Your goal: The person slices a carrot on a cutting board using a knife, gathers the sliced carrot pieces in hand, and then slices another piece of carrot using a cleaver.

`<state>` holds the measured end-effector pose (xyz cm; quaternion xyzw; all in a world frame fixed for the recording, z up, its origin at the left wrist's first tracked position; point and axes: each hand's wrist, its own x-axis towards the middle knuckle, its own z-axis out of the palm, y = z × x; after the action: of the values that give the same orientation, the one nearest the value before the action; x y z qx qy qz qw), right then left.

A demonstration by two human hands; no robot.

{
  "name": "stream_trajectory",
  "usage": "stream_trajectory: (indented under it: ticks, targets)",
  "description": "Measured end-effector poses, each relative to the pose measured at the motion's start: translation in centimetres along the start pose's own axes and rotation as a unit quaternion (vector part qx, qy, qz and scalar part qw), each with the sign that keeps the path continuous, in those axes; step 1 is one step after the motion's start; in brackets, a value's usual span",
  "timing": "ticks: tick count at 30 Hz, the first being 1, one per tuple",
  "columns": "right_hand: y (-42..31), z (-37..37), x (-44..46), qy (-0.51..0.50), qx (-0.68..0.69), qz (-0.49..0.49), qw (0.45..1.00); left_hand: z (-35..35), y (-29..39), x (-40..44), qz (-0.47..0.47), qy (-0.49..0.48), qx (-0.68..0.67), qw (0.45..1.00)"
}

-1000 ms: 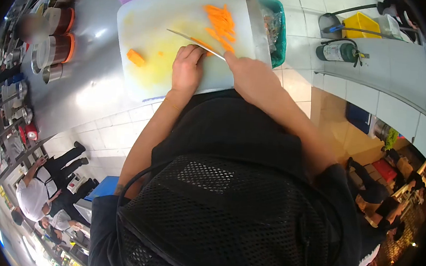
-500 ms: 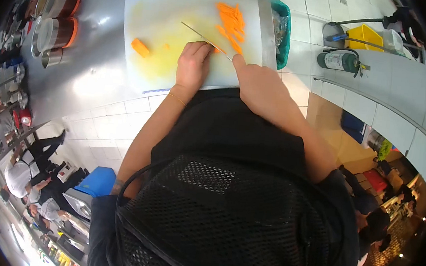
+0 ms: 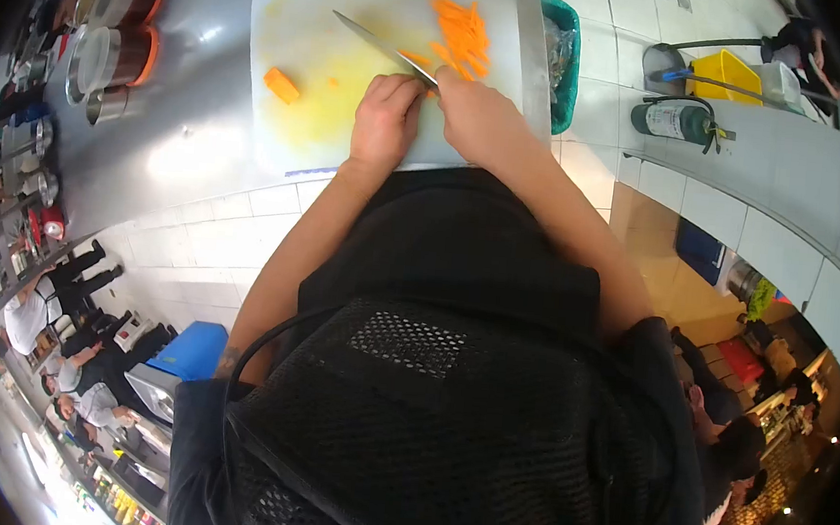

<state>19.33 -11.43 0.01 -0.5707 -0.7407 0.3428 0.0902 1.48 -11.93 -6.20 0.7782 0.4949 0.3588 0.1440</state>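
A white cutting board [image 3: 306,17] with yellowish stains lies in front of me. My right hand [image 3: 483,119] is wrapped round the handle of a knife [image 3: 371,38], whose blade points to the far left over the board. My left hand [image 3: 385,117] rests on the board with fingertips curled against a piece of carrot, mostly hidden; a bit of orange shows between the hands. Cut carrot sticks [image 3: 460,37] lie in a pile at the far right, a few beside the blade. A carrot chunk [image 3: 281,85] and a small carrot scrap [image 3: 334,82] sit at the left.
The board stands on a steel counter [image 3: 201,97]. Several containers with dark contents [image 3: 116,56] stand at its far left. A green bin [image 3: 568,77] is beyond the counter's right edge, with a fire extinguisher [image 3: 678,121] farther right. Other people [image 3: 36,316] are in the background.
My right hand has moved left and away from me with the knife, bringing its blade farther across the board, near the carrot sticks. My left hand has stayed nearly in place.
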Motion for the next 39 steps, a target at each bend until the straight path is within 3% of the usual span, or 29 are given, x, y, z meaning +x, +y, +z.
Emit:
stream_trajectory:
  ticks: [6, 9, 11, 15, 18, 20, 22, 25, 28, 30, 31, 33, 36, 39]
  targets:
    - [0.4, -3.0, -3.0, -0.049, -0.01, -0.007, 0.999, 0.2, 0.0, 0.5, -0.002, 0.007, 0.02, 1.0]
    - [1.1, 0.5, -0.7, 0.003, 0.025, 0.015, 1.0, -0.1, -0.2, 0.6, 0.015, 0.001, 0.009, 1.0]
    - [1.1, 1.3, 1.8, 0.031, 0.036, -0.037, 0.998, -0.3, -0.3, 0.7, 0.006, -0.028, 0.005, 1.0]
    - [1.2, -1.5, 1.7, 0.043, 0.033, -0.064, 0.996, 0.6, -0.1, 1.6, 0.006, -0.017, 0.004, 1.0]
    - [1.5, -4.6, -1.2, 0.059, -0.056, -0.035, 0.996, 2.5, 0.1, 3.3, 0.033, -0.012, 0.015, 0.999]
    - [2.2, -5.8, -1.8, 0.158, -0.052, -0.047, 0.985, 2.6, 0.1, 4.0, 0.011, -0.015, -0.002, 1.0]
    - [2.8, -6.4, -2.2, 0.16, -0.078, -0.06, 0.982, 1.8, 0.1, 4.4, 0.005, -0.027, -0.017, 0.999]
    - [3.5, -6.2, -2.6, 0.162, -0.107, -0.048, 0.98, -0.3, 1.0, 2.8, 0.038, 0.032, -0.04, 0.998]
    - [3.8, -5.7, -3.4, 0.137, -0.115, -0.03, 0.983, -1.8, 2.3, 3.1, -0.002, 0.049, -0.063, 0.997]
    - [3.8, -5.6, -3.7, 0.116, -0.116, -0.037, 0.986, -2.4, 3.1, 4.3, 0.14, -0.087, 0.006, 0.986]
    - [3.8, -5.5, -4.0, 0.118, -0.111, -0.042, 0.986, -2.3, 3.7, 4.5, 0.134, -0.081, 0.009, 0.988]
    - [3.7, -5.6, -4.4, 0.12, -0.108, -0.054, 0.985, -1.8, 4.8, 4.9, 0.164, -0.253, 0.036, 0.953]
    - [4.0, -5.7, -6.5, 0.08, -0.136, -0.022, 0.987, -1.5, 4.2, 5.4, 0.155, -0.321, 0.124, 0.926]
    - [5.0, -5.9, -9.3, 0.087, -0.13, -0.016, 0.987, -1.0, 2.2, 5.4, 0.146, -0.323, 0.133, 0.925]
